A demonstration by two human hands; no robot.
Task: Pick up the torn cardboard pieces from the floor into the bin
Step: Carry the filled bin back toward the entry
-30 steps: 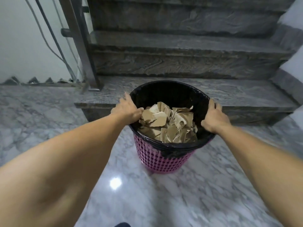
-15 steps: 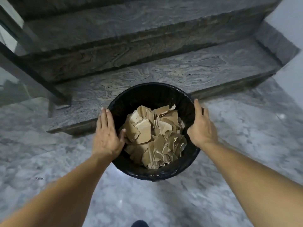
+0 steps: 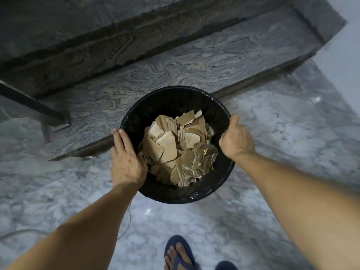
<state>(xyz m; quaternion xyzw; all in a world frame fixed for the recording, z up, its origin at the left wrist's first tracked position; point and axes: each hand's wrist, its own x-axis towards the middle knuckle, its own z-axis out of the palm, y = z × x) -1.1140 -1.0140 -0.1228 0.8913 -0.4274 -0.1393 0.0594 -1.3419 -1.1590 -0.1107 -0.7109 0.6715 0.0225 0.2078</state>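
Where one foot in a blue sandal stands on the marble floor, two bare arms reach to one bin. The left hand keeps a narrow grip, fingers straight along the outer wall and thumb hooked over the rim. The right hand has its grip curled round the opposite rim. Torn cardboard pieces, too many to count, lie heaped inside the bin. Beyond are two stone steps.

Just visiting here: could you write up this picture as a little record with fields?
Bin: black liner, beside the bottom stair step
Contents: torn cardboard pieces, piled inside
Left hand: holds the left rim, thumb inside
Right hand: grips the right rim
Floor: marble, no cardboard visible on it
Foot: blue sandal, near edge
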